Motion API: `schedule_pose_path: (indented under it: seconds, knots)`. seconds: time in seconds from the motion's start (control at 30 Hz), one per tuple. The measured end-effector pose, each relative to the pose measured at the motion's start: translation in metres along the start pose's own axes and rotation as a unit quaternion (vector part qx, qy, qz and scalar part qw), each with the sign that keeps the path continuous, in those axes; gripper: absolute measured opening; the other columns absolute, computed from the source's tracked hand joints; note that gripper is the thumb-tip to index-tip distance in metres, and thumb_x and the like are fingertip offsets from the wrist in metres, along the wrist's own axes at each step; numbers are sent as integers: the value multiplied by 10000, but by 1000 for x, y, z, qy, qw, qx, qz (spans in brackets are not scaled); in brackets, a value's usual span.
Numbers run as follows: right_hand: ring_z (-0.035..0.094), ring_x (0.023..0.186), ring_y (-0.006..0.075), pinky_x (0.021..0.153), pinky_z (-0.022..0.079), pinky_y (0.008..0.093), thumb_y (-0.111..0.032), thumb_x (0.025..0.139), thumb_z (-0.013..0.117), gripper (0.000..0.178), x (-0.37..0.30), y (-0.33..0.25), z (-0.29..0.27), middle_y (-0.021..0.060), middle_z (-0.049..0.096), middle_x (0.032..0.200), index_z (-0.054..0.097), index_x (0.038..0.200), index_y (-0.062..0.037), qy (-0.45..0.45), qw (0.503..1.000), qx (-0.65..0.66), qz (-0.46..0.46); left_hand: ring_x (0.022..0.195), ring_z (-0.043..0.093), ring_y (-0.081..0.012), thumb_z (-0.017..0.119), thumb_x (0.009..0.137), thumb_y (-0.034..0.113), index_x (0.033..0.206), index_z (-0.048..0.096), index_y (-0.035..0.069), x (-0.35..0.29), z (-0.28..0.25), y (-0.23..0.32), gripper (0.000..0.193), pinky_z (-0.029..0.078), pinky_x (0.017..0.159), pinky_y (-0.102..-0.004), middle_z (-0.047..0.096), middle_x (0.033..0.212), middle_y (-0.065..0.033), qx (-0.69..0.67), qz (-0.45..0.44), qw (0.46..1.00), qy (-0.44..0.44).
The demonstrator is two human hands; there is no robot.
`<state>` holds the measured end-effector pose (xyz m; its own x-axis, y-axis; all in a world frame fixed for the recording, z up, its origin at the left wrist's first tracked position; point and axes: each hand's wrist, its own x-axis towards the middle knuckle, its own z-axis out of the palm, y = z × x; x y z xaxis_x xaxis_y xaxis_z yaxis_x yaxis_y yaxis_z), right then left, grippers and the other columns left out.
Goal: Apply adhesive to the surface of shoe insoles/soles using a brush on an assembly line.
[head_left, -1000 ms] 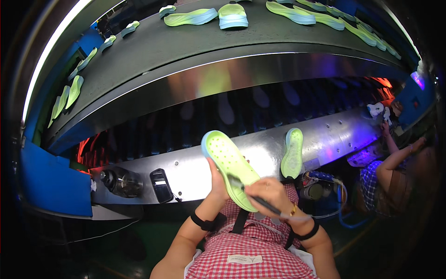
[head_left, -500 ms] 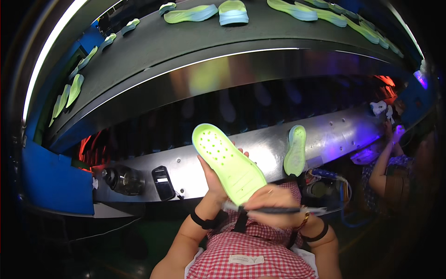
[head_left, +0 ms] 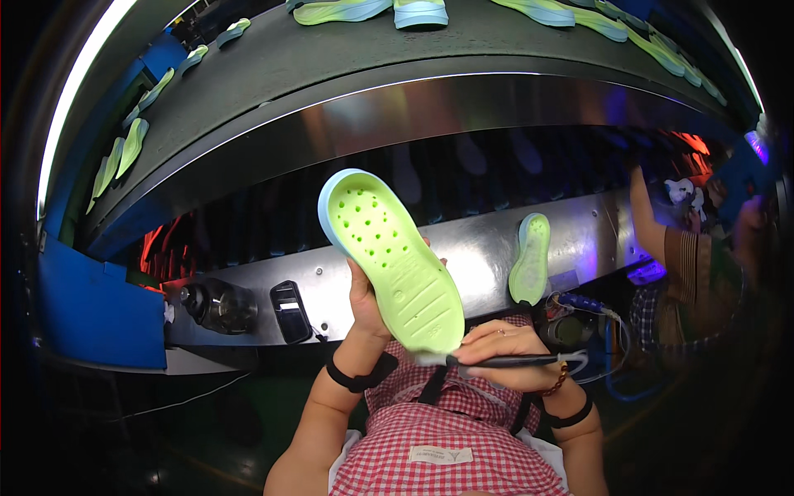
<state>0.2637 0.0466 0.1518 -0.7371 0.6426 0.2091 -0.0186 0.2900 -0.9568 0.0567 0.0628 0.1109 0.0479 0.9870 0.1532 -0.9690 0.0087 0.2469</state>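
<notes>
A lime-green shoe sole (head_left: 405, 285) with a pale blue rim is held up before me, its hollow side with rows of holes facing me. My left hand (head_left: 364, 302) grips it from beneath, thumb on the left edge, with fingertips showing past the right edge. In my right hand (head_left: 509, 351) is a black-handled brush (head_left: 504, 361), held between thumb and fingers. Its blurred whitish tip lies at the sole's lower end; whether it touches cannot be made out. Another green sole (head_left: 529, 258) lies on the metal bench (head_left: 463, 256), beyond my right hand.
A black phone-like device (head_left: 290, 312) and a dark bottle (head_left: 219, 306) stand on the bench at left. Behind runs a dark conveyor belt (head_left: 273, 78) carrying several soles. Cables and a blue-handled tool (head_left: 579, 302) are at right, near a co-worker's arm (head_left: 653, 215).
The sole in my left hand has risen and tipped, showing more of its blue rim. My brush hand stays near its lower end. The co-worker's arm now reaches up toward the conveyor.
</notes>
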Motion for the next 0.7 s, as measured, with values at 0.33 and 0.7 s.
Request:
schedule_pose_path:
  seconds: [0.33,0.7]
  knots:
    - [573,942,188,842,448,270,36,768,584,188,13,16,14,151,592,1026,595,956,47,215,825,510,115,1189,375,-339,288,783,669,1347,247,94,-24,27,-16,807,262,999,-546,344,1328,-147,73,-36,995,59]
    - [617,815,155,718,490,237,55,705,635,229,21,0,4,132,642,904,631,932,25,52,995,84,16,1118,446,-374,365,838,497,1330,265,53,-15,3,-9,670,346,950,-512,392,1275,-204,41,-48,996,67]
